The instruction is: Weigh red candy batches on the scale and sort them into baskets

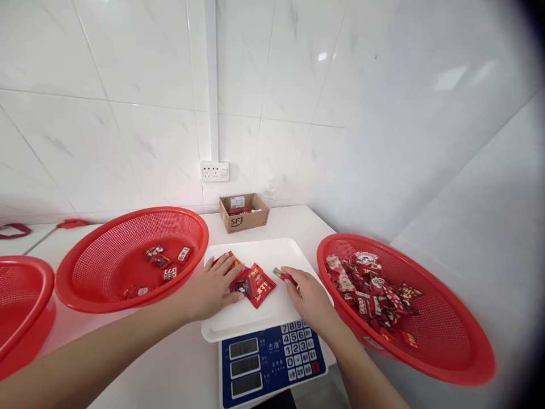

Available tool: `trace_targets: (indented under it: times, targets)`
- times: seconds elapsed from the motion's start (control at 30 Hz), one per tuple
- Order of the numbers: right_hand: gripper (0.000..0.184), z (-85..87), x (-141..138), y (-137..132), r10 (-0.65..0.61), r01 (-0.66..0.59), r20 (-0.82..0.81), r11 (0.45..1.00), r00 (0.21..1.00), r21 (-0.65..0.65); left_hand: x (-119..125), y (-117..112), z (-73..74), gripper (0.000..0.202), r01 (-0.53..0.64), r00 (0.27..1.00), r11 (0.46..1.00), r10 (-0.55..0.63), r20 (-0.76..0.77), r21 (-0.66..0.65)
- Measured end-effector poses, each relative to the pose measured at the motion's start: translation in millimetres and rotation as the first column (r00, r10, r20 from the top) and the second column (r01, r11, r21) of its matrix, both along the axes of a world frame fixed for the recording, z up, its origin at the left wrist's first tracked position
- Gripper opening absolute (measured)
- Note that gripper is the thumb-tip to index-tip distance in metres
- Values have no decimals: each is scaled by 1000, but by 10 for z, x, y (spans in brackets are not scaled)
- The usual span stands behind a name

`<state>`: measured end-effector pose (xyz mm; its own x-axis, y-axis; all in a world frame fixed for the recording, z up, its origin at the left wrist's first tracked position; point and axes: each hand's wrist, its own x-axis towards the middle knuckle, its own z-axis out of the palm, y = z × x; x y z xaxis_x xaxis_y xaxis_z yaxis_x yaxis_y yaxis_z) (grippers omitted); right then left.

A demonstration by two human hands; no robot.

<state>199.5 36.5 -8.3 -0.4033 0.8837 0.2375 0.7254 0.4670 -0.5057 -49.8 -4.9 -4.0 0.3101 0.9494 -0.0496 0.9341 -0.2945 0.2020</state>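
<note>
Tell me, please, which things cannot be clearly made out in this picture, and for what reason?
All in the head view:
Red packets: partly covered by the left hand.
Small packet: partly hidden by the right hand.
Leftmost basket: cut off by the picture's left edge.
Scale displays: figures too small and dim to read surely.
Contents of the cardboard box: partly hidden by its front wall.
</note>
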Motion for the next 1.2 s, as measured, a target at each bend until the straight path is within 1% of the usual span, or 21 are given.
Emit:
trace_targets:
  times: [0.07,0.13,0.27,0.4,0.5,0.6,0.8,0.93,1.07,1.2]
  targets:
    - [39,8,-26,-21,-4,2,-68,1000,998,-26,49,25,21,68,1,1000,1000,-1,-4,1]
    - [40,16,-66,-36,1,-5,-106,999,994,-37,108,32,77,68,8,1000,1000,-8,-2,-21]
    - [40,15,-143,-38,20,-25,-123,999,992,-40,202,30,173,71,38,998,995,-34,45,-91]
    - [38,16,-175,-32,45,-51,-74,996,996,-68,225,46,163,69,62,997,994,-57,57,-85]
    - [36,18,-175,-39,85,-86,-14,993,996,-79,219,55,146,64,71,997,994,-68,44,-84]
    - [38,5,-174,-41,102,-100,14,992,995,-81,211,47,150,58,79,996,992,-75,45,-94]
    - [39,-26,-202,-12,86,-83,31,993,996,-81,174,6,171,58,166,983,979,-154,101,-120]
    - [39,-20,-235,15,82,-79,43,994,996,-76,170,-19,193,59,189,977,974,-174,121,-127]
    - [38,-44,-250,56,76,-75,29,996,997,-55,229,-55,237,63,194,979,977,-186,85,-94]
    - [37,-77,-218,90,34,-34,12,999,999,-20,309,-88,260,60,197,980,979,-196,22,-44]
